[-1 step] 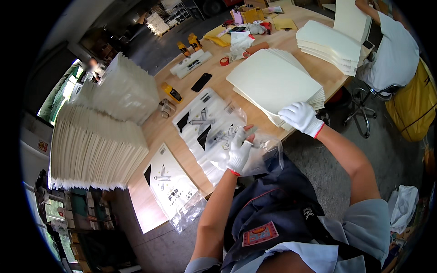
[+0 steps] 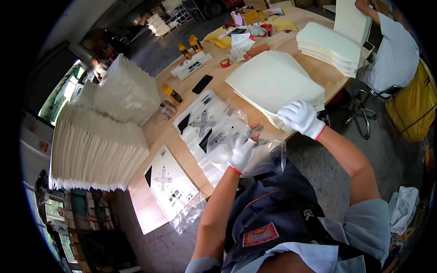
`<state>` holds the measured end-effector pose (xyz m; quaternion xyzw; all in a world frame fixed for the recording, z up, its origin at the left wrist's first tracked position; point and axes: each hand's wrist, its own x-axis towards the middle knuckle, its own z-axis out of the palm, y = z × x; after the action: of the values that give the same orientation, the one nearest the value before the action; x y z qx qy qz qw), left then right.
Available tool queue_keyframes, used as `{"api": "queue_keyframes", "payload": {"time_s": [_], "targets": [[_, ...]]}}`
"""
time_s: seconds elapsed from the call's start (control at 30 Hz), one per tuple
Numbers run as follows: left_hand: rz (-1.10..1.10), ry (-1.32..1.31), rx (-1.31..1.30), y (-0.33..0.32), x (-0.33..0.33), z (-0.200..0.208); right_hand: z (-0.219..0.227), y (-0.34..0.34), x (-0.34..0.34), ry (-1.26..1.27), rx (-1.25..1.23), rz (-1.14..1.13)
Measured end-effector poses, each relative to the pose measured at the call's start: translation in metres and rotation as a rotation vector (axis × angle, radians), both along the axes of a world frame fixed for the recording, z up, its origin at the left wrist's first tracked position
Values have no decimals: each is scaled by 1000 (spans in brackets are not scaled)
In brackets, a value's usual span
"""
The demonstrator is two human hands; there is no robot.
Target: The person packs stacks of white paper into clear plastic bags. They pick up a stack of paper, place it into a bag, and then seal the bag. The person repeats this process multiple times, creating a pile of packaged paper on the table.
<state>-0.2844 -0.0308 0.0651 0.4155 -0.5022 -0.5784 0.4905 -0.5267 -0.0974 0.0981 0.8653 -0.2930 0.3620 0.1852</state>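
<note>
My left hand (image 2: 243,151), in a white glove with bare fingertips, grips the mouth of a clear plastic bag (image 2: 268,152) at the table's near edge. The bag lies over other clear bags printed with crossed pencils (image 2: 200,120) and black corners. My right hand (image 2: 300,118), also gloved, has its fingers curled over the near corner of a stack of cream paper sheets (image 2: 268,75). Its fingertips are partly hidden against the sheet edges. Another printed bag (image 2: 166,179) with paper-like white inside lies to the left, its clear end hanging off the table.
Tall paper stacks (image 2: 95,145) rise at the left. Behind the bags are a phone (image 2: 202,84), an orange-drink bottle (image 2: 172,93), a glass jar (image 2: 167,109), rolls (image 2: 191,66) and red tape (image 2: 225,63). A seated person (image 2: 393,54) works at the right beside more paper (image 2: 327,45).
My left hand has shifted slightly to the right with the bag mouth. My right hand stays at the paper stack's corner, its fingers a little more curled.
</note>
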Motion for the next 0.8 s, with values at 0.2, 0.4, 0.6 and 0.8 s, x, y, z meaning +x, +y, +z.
{"api": "queue_keyframes", "payload": {"time_s": [0.2,0.4,0.6,0.8], "targets": [[179,173,465,-13,-3,-4,34,102,31,-24,405,224],[-85,-271,382,11,74,43,-50,63,-30,-1145,1543,309],[-57,-1001,-78,52,-12,35,-23,86,41,-882,1324,180],[-160,-911,41,58,-31,33,-17,89,42,-437,924,-115]]}}
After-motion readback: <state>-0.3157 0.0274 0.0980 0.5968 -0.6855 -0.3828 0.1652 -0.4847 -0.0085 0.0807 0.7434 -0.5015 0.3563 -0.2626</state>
